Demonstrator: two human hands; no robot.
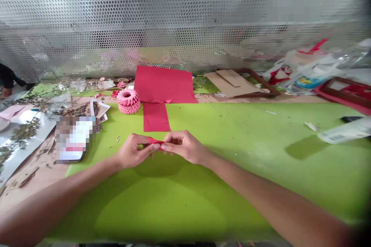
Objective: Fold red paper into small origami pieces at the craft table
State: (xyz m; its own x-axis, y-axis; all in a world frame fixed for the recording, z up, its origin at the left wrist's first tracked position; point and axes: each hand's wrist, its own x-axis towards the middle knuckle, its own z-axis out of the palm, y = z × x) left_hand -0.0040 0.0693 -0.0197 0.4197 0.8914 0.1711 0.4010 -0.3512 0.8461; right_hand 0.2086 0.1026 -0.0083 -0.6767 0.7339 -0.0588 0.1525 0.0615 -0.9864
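Observation:
My left hand (131,150) and my right hand (182,147) meet above a green cutting mat (232,142), their fingertips pinching a small folded piece of red paper (153,141) from either side. Most of that piece is hidden by my fingers. Straight ahead of my hands lies a cut rectangle of red paper (155,117), its far end touching a larger red paper sheet (164,85). To the left of these stands a pink ring-shaped stack of folded paper units (128,101).
A blurred phone (74,139) and some photos (98,110) lie left of the mat, near dried twigs (24,131). Cardboard pieces (232,83), a wooden frame (344,92) and plastic bags (301,69) sit at the back right. A perforated metal screen (174,15) rises behind.

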